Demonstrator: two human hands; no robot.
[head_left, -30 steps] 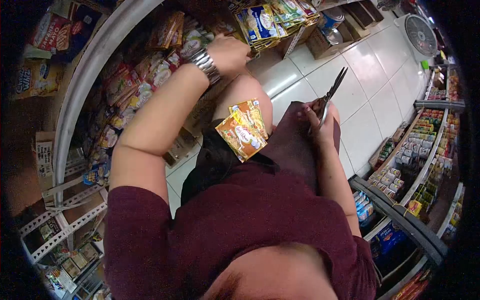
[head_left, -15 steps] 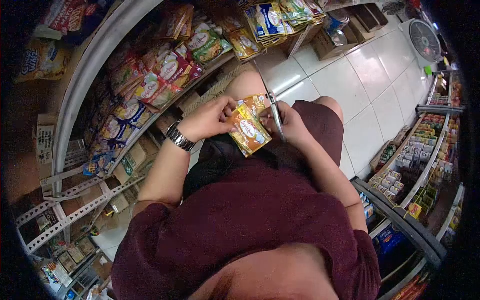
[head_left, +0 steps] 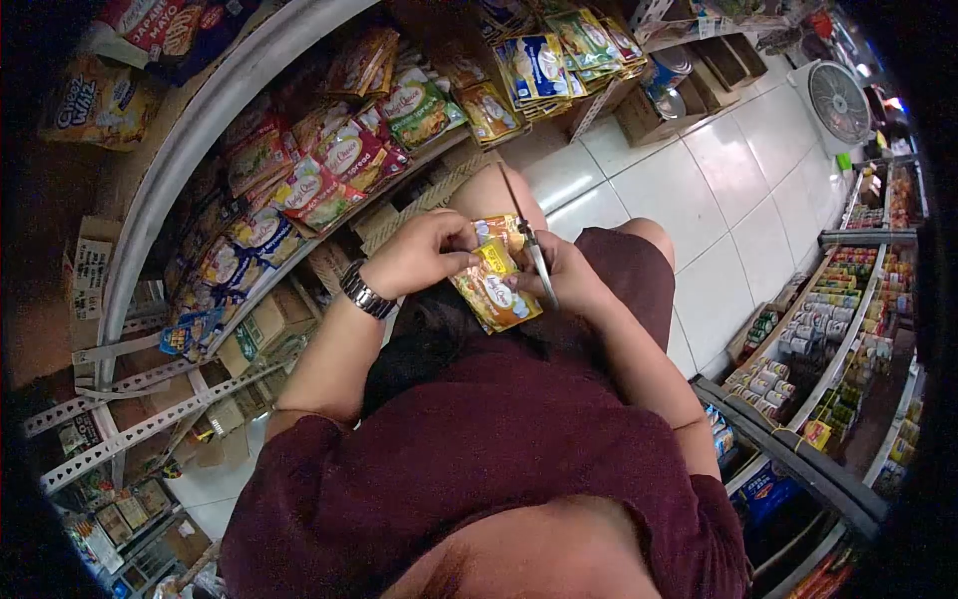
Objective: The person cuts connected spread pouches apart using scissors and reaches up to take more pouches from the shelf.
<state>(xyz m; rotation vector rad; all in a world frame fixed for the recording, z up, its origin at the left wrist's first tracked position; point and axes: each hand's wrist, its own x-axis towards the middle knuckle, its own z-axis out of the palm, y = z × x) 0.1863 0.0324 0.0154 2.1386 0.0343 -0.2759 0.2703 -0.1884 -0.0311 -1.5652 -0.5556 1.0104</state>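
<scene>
Between my hands is a gold and orange sachet (head_left: 496, 299), above my lap. My left hand (head_left: 424, 252), with a metal watch on the wrist, pinches its upper left edge. My right hand (head_left: 564, 275) holds a pair of scissors (head_left: 534, 258) with the blades pointing up and away from me, and its fingers also touch the sachet's right side. Behind the held sachet, another orange sachet (head_left: 502, 230) shows in part near my knee. How far the scissors' blades are apart is hard to tell.
A shelf with several sachet piles (head_left: 339, 155) curves along the left and front. Cardboard boxes (head_left: 674, 105) stand on the tiled floor ahead, with a fan (head_left: 838, 105) at the far right. Shelves of cans (head_left: 823, 304) line the right side, behind a dark rail (head_left: 798, 454).
My left hand has come back from the shelf to the sachets on my lap. My right hand has brought the scissors in beside them, and the front sachet is now held between both hands.
</scene>
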